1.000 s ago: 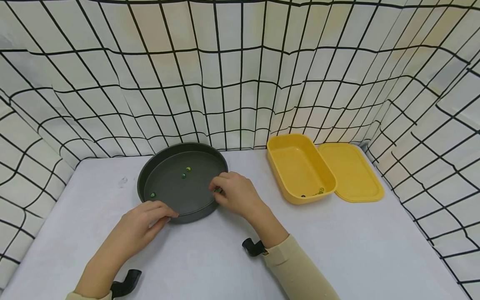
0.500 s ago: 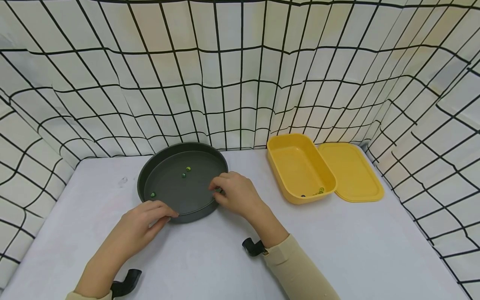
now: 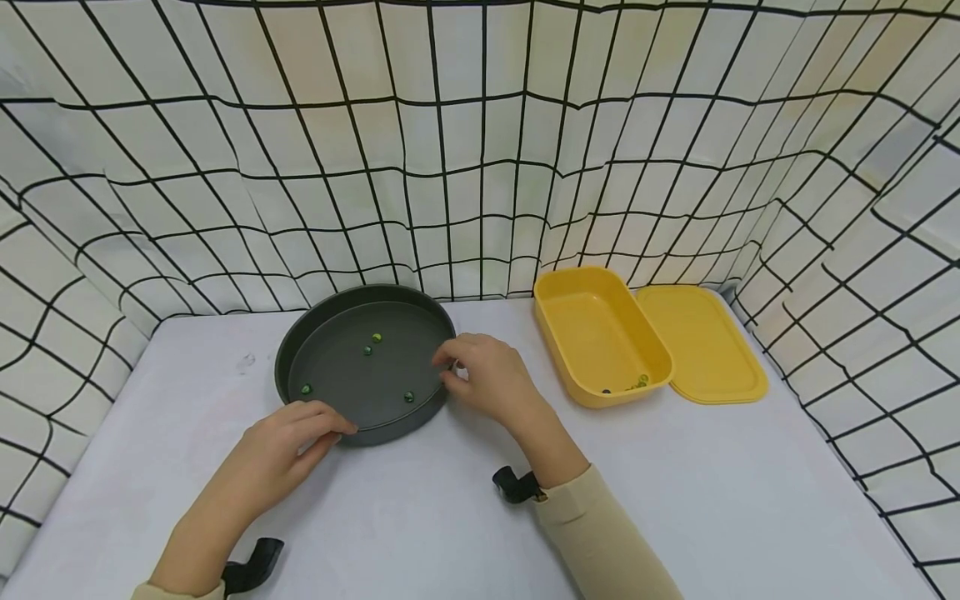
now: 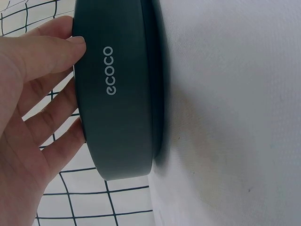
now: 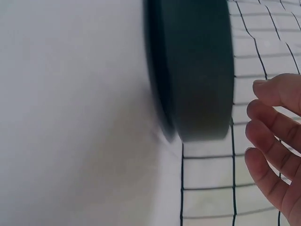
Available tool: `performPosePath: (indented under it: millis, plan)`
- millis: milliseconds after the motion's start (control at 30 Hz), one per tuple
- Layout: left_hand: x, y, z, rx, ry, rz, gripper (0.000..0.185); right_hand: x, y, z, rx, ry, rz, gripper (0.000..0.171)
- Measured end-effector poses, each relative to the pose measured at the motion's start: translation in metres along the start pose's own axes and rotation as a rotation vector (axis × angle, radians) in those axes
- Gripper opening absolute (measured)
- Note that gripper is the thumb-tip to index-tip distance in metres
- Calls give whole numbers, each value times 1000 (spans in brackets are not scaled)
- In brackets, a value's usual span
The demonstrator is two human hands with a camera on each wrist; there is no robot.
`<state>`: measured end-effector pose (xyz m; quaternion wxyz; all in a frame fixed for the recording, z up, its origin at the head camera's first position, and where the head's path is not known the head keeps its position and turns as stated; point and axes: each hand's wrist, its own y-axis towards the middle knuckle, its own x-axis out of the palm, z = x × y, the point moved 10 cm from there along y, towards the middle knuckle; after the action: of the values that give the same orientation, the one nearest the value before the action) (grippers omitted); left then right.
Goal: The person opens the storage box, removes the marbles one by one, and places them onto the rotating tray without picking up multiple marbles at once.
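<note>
A round dark grey-green pan (image 3: 352, 317) stands on the table and holds a few small glass marbles. One green marble (image 3: 408, 397) lies in its front right part, another green marble (image 3: 306, 389) at the left, and a yellow-green marble (image 3: 377, 337) near the middle beside a darker one. My left hand (image 3: 292, 446) grips the pan's near rim; in the left wrist view its thumb (image 4: 70, 49) presses the outer wall. Over the right rim hovers my right hand (image 3: 483, 375), thumb and fingers apart. The right wrist view shows its fingertips (image 5: 257, 109) off the pan, holding nothing visible.
Right of the pan stands a yellow rectangular container (image 3: 592, 325) with several marbles at its near end. Its flat yellow lid (image 3: 708, 346) lies against it. White cloth with a black grid (image 3: 480, 196) walls the table at the back and sides.
My right hand has drawn back to the right and its fingers have spread. The green marble at its fingertips now lies farther left in the pan. The left hand has stayed put.
</note>
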<state>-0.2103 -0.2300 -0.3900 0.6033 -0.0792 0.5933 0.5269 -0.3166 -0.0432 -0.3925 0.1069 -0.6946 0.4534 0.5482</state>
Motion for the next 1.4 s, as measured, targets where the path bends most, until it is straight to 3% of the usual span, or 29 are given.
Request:
performPosePath:
  millis: [433,667,1233,1400]
  plan:
    - [3,1,-3,-42,37,-43,41,-49,-10,59,209,-21,84,16]
    - [3,1,-4,-36,47,-47,38,-71,-23,88,323,51,120,17]
    - [3,0,-4,-41,32,-44,39,-92,-54,138,483,141,106,20]
    - [4,0,-4,-47,31,-46,40,-88,-63,150,540,131,40,19]
